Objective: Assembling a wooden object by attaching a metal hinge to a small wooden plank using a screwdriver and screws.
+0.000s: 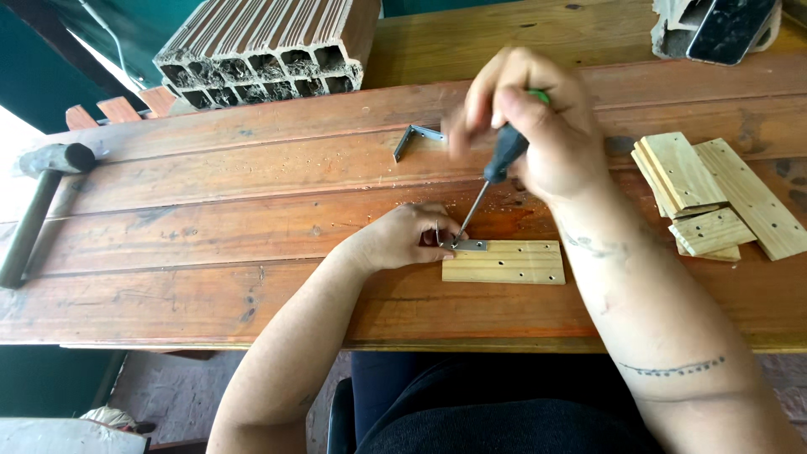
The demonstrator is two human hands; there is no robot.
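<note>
Metal bracket (471, 245) — screwdriver (496, 172) upon it

Workshop: plank workbench (210, 219), mallet (42, 189), hollow brick (269, 46), wood offcuts (714, 197).

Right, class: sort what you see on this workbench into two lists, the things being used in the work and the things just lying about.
In use:
right hand
screwdriver
left hand
metal bracket
drilled wooden piece

Lying about:
hammer
hollow clay brick
spare metal bracket
stack of wooden pieces
phone
</note>
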